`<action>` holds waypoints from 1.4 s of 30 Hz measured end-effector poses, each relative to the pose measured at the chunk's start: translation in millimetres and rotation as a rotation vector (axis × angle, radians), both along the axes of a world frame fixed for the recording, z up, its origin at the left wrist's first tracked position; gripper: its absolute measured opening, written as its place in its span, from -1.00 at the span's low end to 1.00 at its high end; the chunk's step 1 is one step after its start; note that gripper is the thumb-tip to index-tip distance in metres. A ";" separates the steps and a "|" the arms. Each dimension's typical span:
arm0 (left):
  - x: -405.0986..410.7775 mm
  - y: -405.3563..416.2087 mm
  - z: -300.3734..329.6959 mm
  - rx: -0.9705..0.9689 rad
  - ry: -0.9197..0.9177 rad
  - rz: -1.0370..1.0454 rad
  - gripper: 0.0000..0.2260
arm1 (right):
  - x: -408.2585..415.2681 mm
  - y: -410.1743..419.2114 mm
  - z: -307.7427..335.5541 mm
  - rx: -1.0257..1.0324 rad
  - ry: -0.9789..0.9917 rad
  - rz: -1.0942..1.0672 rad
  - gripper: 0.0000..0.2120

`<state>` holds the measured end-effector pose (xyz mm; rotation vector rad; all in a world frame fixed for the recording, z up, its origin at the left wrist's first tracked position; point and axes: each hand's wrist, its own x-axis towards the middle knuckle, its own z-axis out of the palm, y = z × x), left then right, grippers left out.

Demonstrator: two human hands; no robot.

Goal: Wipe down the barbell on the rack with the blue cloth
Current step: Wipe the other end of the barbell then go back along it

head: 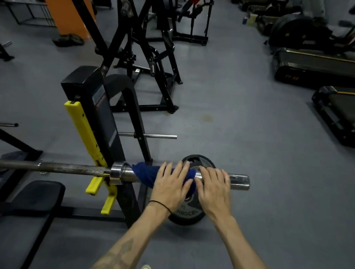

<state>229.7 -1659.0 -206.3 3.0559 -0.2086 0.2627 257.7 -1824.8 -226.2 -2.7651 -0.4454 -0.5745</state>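
The steel barbell (pixel 66 168) lies across the black rack (pixel 102 117), resting in a yellow hook (pixel 95 183). Its shiny right sleeve (pixel 239 181) sticks out past the rack. A blue cloth (pixel 143 172) is draped over that sleeve. My left hand (pixel 170 185) lies on top of the cloth with its fingers spread and straight. My right hand (pixel 213 186) sits just to its right, fingers straight, over the cloth's right edge and the bare sleeve. Neither hand curls round the bar.
A black weight plate (pixel 190 216) leans under the sleeve, beside the rack's foot. A padded bench (pixel 33 204) is at lower left. More black machines (pixel 148 49) stand ahead and treadmills (pixel 340 115) at the right. Grey floor (pixel 245 128) lies between.
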 end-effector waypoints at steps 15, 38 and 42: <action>9.7 6.2 3.1 -0.001 -0.071 -0.082 -0.57 | -3.0 18.0 -2.7 0.054 -0.042 -0.093 -0.64; -11.0 82.3 -8.8 -0.044 -0.163 0.113 -0.59 | -3.6 10.3 0.1 0.081 0.072 -0.048 -0.54; 2.3 35.0 -1.0 -0.093 -0.186 0.119 -0.64 | -7.0 0.2 10.7 0.232 0.077 -0.058 -0.46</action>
